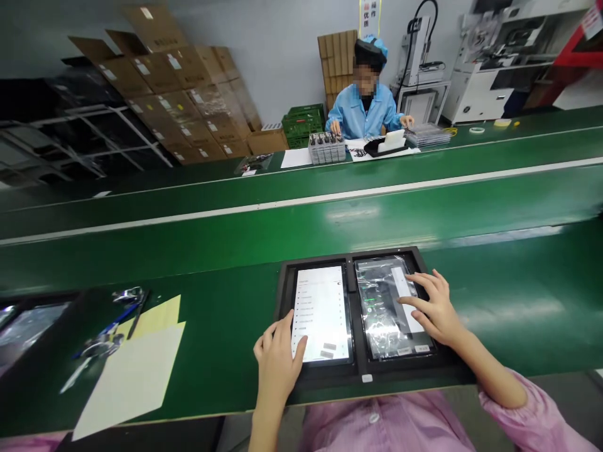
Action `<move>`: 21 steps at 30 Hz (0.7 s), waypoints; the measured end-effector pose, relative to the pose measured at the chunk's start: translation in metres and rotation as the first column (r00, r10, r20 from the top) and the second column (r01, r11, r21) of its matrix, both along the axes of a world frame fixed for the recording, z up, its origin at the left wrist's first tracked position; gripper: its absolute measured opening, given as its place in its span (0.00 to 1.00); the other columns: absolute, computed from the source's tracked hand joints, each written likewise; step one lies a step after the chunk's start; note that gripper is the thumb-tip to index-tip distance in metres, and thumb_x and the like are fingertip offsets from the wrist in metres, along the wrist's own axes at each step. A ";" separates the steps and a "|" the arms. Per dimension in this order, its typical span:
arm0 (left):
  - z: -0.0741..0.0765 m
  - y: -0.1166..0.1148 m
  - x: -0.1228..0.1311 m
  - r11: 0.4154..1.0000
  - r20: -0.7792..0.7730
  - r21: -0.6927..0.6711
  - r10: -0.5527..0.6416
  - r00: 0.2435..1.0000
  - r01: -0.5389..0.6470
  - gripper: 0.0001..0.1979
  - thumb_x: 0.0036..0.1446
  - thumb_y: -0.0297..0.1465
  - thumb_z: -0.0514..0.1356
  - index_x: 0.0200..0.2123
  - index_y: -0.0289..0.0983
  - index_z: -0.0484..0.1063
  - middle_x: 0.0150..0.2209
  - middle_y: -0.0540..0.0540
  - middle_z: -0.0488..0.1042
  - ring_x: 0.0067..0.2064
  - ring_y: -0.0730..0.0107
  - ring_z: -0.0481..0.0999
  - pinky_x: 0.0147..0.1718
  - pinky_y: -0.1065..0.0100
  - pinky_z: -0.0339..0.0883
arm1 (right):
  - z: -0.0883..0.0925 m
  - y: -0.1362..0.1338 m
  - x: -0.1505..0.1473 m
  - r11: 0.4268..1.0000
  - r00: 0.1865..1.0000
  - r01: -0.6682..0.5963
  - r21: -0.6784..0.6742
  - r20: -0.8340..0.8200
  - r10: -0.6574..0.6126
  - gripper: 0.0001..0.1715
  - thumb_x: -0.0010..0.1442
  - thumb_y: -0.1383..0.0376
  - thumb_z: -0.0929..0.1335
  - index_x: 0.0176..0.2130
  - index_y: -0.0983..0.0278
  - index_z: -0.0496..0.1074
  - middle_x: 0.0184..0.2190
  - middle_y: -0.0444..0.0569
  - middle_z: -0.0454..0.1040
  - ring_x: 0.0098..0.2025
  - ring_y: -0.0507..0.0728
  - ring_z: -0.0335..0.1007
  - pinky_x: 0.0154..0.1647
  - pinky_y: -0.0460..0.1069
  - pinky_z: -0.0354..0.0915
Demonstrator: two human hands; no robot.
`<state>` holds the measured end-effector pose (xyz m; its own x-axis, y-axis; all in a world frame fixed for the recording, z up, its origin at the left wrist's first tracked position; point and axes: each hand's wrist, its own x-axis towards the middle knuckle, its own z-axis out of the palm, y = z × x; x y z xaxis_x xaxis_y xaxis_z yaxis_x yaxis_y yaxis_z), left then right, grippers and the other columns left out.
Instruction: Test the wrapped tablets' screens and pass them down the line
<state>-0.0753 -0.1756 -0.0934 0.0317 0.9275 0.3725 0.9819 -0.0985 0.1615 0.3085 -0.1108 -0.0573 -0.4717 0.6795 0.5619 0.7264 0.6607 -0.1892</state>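
Observation:
Two tablets lie side by side in a black tray (362, 370) at the bench edge. The left tablet (323, 301) is lit, with a white list on its screen. My left hand (277, 355) rests over that tablet's left edge, fingers apart, holding nothing. On the right tablet (384, 320) the screen is dark grey with a white panel on its right side, and a clear film with glare seems to cover it. My right hand (436, 311) is spread above this tablet, its index finger at the white panel; whether the fingertip touches is hard to tell.
Left of the tray lie paper sheets (134, 370), with pens and small tools (106, 339) on them. Another black tray (42, 320) sits at far left. Beyond the green conveyor belt (264, 232), a co-worker (365, 103) in blue handles parts beside a grey bin (327, 150).

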 end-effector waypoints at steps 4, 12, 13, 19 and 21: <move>0.000 -0.004 0.001 0.986 0.002 -0.096 -0.136 0.991 0.135 0.26 0.66 0.43 0.49 0.64 0.43 0.64 0.55 0.40 0.75 0.55 0.48 0.69 0.52 0.48 0.59 | -0.022 -0.001 -0.013 1.000 1.000 -0.029 -0.009 -0.002 0.029 0.27 0.72 0.56 0.55 0.43 0.58 0.79 0.55 0.56 0.67 0.56 0.67 0.60 0.63 0.69 0.49; -0.004 0.001 -0.001 0.999 0.088 -0.036 0.015 0.996 -0.011 0.33 0.68 0.49 0.42 0.69 0.39 0.54 0.65 0.32 0.60 0.63 0.44 0.63 0.55 0.44 0.62 | -0.019 -0.002 -0.013 0.991 0.983 -0.105 -0.081 0.141 0.116 0.18 0.68 0.51 0.64 0.50 0.52 0.78 0.59 0.53 0.65 0.59 0.68 0.57 0.65 0.68 0.44; -0.005 0.002 -0.001 0.999 0.116 -0.034 0.010 0.993 -0.006 0.32 0.68 0.48 0.43 0.68 0.39 0.55 0.65 0.32 0.60 0.63 0.45 0.63 0.54 0.44 0.64 | -0.018 -0.002 -0.014 0.991 0.983 -0.103 -0.086 0.144 0.115 0.18 0.68 0.50 0.65 0.50 0.52 0.78 0.59 0.54 0.65 0.59 0.68 0.57 0.65 0.69 0.44; -0.007 0.001 -0.003 1.000 0.271 0.015 -0.001 0.963 -0.003 0.25 0.70 0.42 0.44 0.64 0.38 0.61 0.63 0.34 0.62 0.63 0.49 0.64 0.57 0.47 0.65 | -0.016 -0.002 -0.012 0.998 0.994 -0.069 -0.009 0.086 0.070 0.17 0.70 0.55 0.62 0.47 0.53 0.79 0.55 0.54 0.68 0.56 0.66 0.61 0.64 0.69 0.42; -0.007 0.000 -0.004 1.000 0.302 0.020 -0.010 0.953 0.004 0.24 0.70 0.41 0.44 0.61 0.38 0.65 0.62 0.35 0.63 0.63 0.50 0.65 0.58 0.48 0.66 | -0.016 0.000 -0.008 0.999 0.998 -0.029 0.018 0.052 0.028 0.18 0.70 0.57 0.61 0.49 0.55 0.78 0.55 0.54 0.68 0.54 0.66 0.62 0.64 0.69 0.45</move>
